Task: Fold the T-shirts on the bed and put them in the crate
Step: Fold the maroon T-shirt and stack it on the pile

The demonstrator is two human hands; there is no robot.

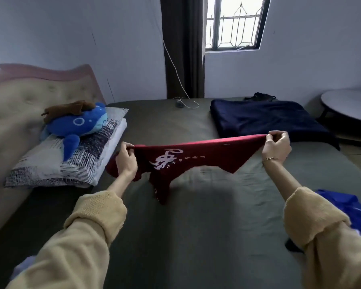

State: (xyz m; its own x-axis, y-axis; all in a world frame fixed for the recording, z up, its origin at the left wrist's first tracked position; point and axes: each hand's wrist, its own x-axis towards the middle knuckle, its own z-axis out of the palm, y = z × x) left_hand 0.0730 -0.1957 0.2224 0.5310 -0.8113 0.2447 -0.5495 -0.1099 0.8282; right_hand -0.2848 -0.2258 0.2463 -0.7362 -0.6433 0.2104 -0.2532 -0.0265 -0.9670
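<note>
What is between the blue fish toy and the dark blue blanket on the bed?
In the head view, bare green sheet lies between the blue fish toy and the dark blue blanket.

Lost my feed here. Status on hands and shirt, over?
Left hand and right hand each grip an edge of the red T-shirt. Shirt stretched in the air over the bed, unfolded. Nothing in the way below it.

Blue plush toy (79, 125) on patterned pillow (67, 161), navy blanket (265, 119), round table (350, 105)
</note>
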